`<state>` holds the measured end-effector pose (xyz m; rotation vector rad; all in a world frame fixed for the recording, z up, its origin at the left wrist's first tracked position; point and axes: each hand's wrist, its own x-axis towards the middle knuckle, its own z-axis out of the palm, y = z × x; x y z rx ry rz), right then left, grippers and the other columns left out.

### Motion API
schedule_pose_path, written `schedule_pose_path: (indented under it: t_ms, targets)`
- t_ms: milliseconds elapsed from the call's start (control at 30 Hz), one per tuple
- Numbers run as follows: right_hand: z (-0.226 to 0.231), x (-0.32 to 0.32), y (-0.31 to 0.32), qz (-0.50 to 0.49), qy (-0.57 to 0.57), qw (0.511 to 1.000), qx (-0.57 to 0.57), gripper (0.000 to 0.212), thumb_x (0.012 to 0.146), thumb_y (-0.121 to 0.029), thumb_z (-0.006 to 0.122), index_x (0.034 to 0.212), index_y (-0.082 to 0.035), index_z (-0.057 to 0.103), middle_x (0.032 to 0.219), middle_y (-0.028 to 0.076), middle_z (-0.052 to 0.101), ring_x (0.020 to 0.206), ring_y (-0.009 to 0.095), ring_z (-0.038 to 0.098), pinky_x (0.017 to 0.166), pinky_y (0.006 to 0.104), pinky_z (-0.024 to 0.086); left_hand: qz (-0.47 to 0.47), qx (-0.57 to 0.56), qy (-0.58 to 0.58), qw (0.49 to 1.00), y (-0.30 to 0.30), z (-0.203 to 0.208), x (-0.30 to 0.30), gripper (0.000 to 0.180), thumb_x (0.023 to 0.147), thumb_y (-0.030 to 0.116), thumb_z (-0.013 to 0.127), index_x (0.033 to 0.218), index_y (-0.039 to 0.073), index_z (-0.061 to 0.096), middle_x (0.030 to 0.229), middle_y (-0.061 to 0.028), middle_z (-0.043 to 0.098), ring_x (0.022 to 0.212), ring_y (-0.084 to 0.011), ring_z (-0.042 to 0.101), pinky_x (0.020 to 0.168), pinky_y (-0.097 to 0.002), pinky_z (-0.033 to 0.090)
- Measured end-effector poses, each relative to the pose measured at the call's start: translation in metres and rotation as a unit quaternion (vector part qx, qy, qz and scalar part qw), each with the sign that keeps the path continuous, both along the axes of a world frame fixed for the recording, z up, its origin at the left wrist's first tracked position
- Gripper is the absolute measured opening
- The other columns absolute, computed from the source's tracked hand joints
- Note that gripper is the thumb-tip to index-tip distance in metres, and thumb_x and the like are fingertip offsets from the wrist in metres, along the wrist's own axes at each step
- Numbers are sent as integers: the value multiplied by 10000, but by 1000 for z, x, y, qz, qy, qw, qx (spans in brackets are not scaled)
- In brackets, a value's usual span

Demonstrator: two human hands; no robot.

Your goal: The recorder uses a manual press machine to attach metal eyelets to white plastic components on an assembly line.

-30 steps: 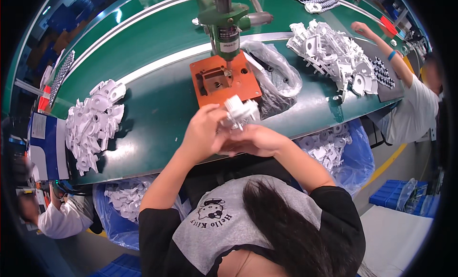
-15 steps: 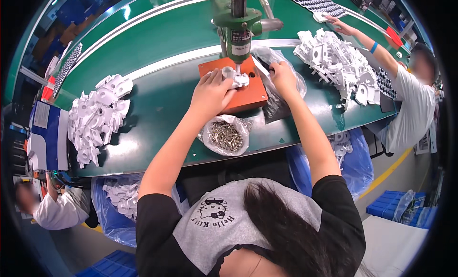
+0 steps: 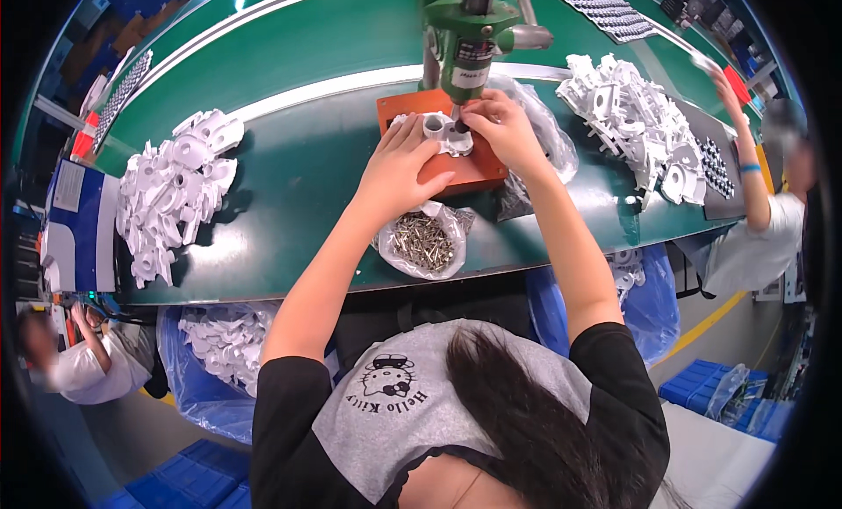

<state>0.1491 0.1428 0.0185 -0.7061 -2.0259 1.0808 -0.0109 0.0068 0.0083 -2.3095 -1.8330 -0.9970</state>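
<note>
A white plastic part (image 3: 456, 144) with a round collar lies on the orange base block (image 3: 481, 169), beneath the head of a green bench press (image 3: 474, 49). My left hand (image 3: 399, 169) rests against the part's left side, its fingers stretched out and the thumb spread away. Over the part's right side, my right hand (image 3: 507, 134) pinches a small dark piece (image 3: 461, 126) close to the press spindle. Its exact shape is too small to make out. A clear bag of small metal pins (image 3: 421, 242) sits open in front of the block.
Another plastic bag (image 3: 551, 132) with dark contents lies right of the block. White parts are heaped at left (image 3: 180, 189) and right (image 3: 627, 114). Blue lined bins (image 3: 189, 391) stand below the table edge. A co-worker's arm (image 3: 745, 149) is raised at far right.
My right hand has left the bag at right and come over the white part with a small dark piece. My left thumb has moved off the part. The co-worker's arm at right has lifted.
</note>
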Motion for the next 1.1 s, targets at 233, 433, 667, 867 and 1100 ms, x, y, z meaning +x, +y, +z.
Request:
schedule_pose_path:
  t_ms: [233, 433, 667, 867, 1100]
  targets:
    - [-11, -11, -1, -40, -63, 996, 46, 215, 820, -179, 649, 831, 33, 681, 1019, 146, 591, 894, 260, 583, 801, 347, 472, 23, 6, -13, 1000, 1, -5, 1, 394, 770, 338, 685, 982, 11, 625, 1322, -163, 486, 1289, -344, 383, 1081, -457, 281]
    - [-13, -11, 3, -20, -87, 996, -13, 208, 811, -188, 661, 866, 12, 657, 1050, 137, 568, 1036, 293, 497, 891, 367, 421, 31, 17, -15, 999, 2, -11, 1, 411, 763, 353, 687, 998, 22, 630, 1312, -158, 497, 1287, -332, 392, 1080, -454, 285]
    - [-15, -14, -5, -106, -121, 968, 193, 332, 780, -181, 670, 1043, -9, 564, 1097, 182, 518, 1037, 356, 484, 883, 430, 399, 31, 12, -18, 999, 2, -11, 1, 419, 763, 354, 682, 1030, 38, 617, 1321, -158, 489, 1293, -328, 383, 1084, -452, 279]
    - [4, -3, -47, -107, -107, 940, 305, 269, 738, -147, 688, 967, -45, 589, 941, 131, 542, 892, 311, 501, 780, 427, 396, 29, 11, -26, 999, 3, -12, 1, 434, 772, 340, 673, 1080, 45, 593, 1331, -157, 483, 1295, -328, 381, 1088, -447, 274]
    - [-4, 20, -127, 144, -152, 940, 268, 80, 686, -105, 696, 729, -67, 640, 758, 51, 541, 767, 241, 489, 693, 358, 393, 35, 18, -20, 999, 2, -14, 0, 408, 807, 338, 647, 1092, 54, 588, 1336, -182, 477, 1292, -333, 385, 1087, -446, 272]
